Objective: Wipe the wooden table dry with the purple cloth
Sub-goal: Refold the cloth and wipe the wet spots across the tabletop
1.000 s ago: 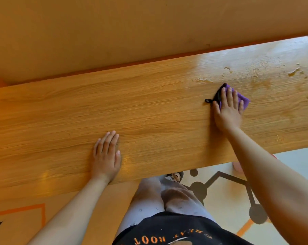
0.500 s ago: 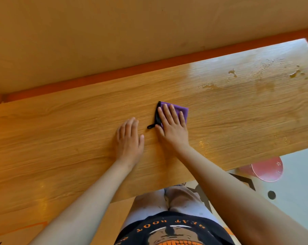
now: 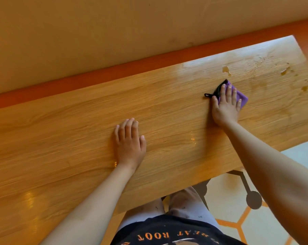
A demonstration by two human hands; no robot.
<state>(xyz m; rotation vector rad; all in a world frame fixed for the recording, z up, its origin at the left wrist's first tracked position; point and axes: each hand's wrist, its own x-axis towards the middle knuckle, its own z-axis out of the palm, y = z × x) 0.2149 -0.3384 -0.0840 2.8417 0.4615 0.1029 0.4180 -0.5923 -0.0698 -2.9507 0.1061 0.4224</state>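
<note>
In the head view, the purple cloth lies folded on the wooden counter, toward its right end and nearer the far edge than the near one. The right hand lies flat on the cloth, fingers straight and slightly spread, pressing it down. A black loop sticks out at the cloth's left. The left hand rests palm down on bare wood near the counter's middle, fingers straight and close together, holding nothing.

Just beyond the cloth and to its right, water puddles and fine droplets dot the surface toward the far right corner. The far edge runs along an orange strip below a tan wall. The near edge passes over the person's legs. A long stretch of bare wood runs leftward from the left hand. Patterned floor shows past the near right edge.
</note>
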